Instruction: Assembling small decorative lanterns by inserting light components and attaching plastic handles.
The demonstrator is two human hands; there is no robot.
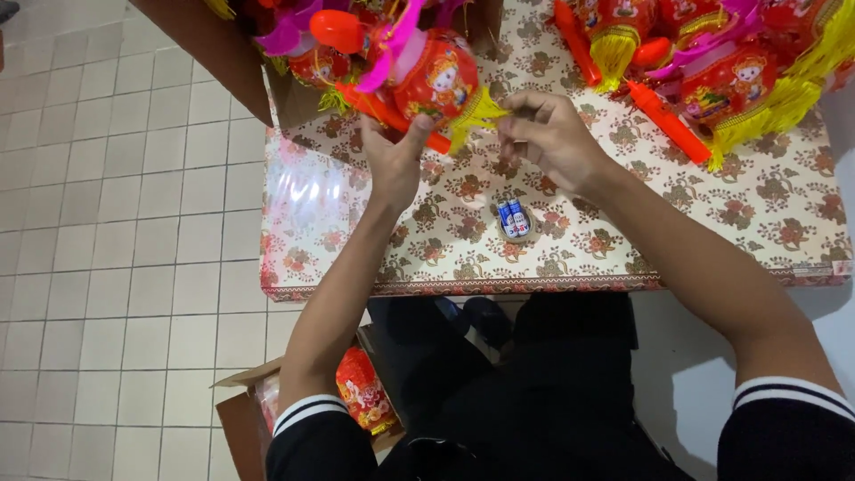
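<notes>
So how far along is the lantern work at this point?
Looks done: several red lanterns with yellow tassels lie piled at the table's far right. In hand: the left hand holds a red lantern by its orange handle, while the right hand pinches its yellow tassel. Possibly left: more lanterns fill the open box top left, and small batteries lie unused on the table.

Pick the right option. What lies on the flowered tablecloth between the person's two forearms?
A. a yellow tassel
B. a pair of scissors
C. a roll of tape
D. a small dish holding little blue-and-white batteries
D: a small dish with little blue-and-white cylinders, likely batteries, sits on the tablecloth below the left hand and right hand, which hold a red lantern.
</notes>
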